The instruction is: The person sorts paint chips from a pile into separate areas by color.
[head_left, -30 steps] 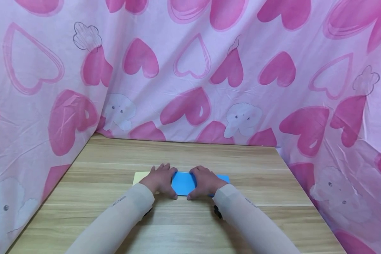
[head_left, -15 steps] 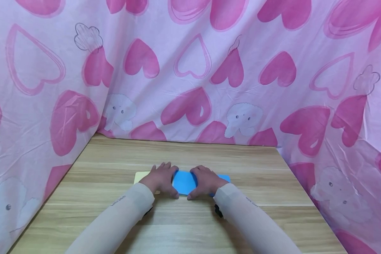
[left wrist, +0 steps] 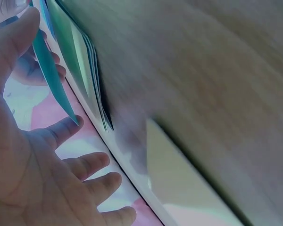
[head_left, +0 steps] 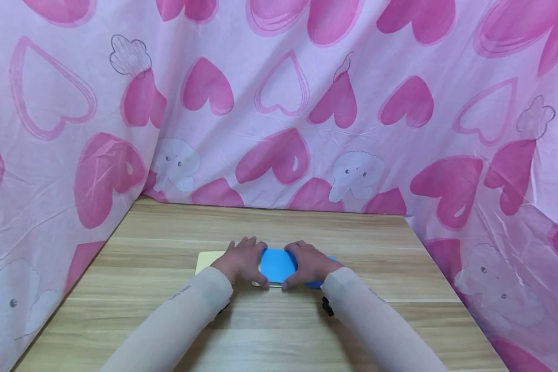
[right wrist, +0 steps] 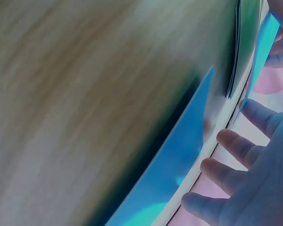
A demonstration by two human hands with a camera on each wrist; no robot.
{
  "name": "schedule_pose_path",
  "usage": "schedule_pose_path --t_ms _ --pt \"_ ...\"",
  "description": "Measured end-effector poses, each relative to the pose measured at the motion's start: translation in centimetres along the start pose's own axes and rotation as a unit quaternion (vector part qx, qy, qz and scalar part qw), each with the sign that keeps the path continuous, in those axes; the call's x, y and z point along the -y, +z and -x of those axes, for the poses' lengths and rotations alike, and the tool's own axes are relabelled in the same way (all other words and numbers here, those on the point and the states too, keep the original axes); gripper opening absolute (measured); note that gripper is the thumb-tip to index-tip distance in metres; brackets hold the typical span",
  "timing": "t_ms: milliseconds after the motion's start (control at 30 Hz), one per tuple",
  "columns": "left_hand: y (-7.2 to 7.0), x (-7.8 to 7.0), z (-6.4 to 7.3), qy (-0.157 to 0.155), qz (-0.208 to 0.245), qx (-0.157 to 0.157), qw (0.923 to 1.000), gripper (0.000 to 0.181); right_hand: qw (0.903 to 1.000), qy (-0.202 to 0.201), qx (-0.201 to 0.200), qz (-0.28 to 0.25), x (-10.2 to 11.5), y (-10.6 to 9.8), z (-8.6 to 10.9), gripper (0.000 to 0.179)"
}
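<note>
A blue card (head_left: 278, 265) is held level between both hands at the middle of the table. My left hand (head_left: 243, 261) pinches its left edge with thumb and index finger, the other fingers spread. On the opposite edge, my right hand (head_left: 310, 263) pinches it the same way. Right under the held card sits a small stack of thin cards (left wrist: 87, 66), green on top in the wrist views. A pale yellow card (head_left: 206, 260) lies on the table, partly hidden by my left hand. Another blue card (right wrist: 172, 155) lies flat beneath my right hand.
The wooden table (head_left: 279, 330) extends around the cards on all sides. A pink curtain (head_left: 279, 103) printed with hearts hangs behind it and along both sides. A black wrist device (head_left: 327, 306) shows under the right cuff.
The blue card has risen off the stack, whose pale front edge now shows below it. Both hands have moved slightly up and to the right with it.
</note>
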State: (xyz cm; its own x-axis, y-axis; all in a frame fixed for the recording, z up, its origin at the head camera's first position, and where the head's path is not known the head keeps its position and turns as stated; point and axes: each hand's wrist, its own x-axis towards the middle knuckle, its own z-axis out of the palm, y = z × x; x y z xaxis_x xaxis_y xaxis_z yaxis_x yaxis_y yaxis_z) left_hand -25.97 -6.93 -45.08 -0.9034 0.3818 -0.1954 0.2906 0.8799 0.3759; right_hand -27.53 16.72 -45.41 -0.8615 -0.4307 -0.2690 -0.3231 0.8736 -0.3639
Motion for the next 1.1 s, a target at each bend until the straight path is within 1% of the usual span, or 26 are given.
schedule_pose_path --t_ms 333,533,667,1100 --pt "0.7 -1.4 -0.7 0.005 -0.002 0.001 1.0000 0.103 0.9997 0.017 -0.001 -0.019 -1.3 -0.5 0.9 0.106" --pt "0.9 -2.4 -0.9 0.011 -0.003 0.001 0.9999 0.103 0.9994 0.029 0.000 -0.020 -2.3 -0.6 1.6 0.106" --pt "1.1 -2.9 -1.3 0.013 -0.005 -0.001 0.9999 0.103 0.9993 0.030 -0.003 -0.023 -3.1 -0.7 1.9 0.105" --pt "1.8 -4.9 -2.7 0.029 -0.018 0.016 0.9993 0.106 0.9973 0.053 -0.013 -0.048 -4.7 -1.0 3.4 0.105"
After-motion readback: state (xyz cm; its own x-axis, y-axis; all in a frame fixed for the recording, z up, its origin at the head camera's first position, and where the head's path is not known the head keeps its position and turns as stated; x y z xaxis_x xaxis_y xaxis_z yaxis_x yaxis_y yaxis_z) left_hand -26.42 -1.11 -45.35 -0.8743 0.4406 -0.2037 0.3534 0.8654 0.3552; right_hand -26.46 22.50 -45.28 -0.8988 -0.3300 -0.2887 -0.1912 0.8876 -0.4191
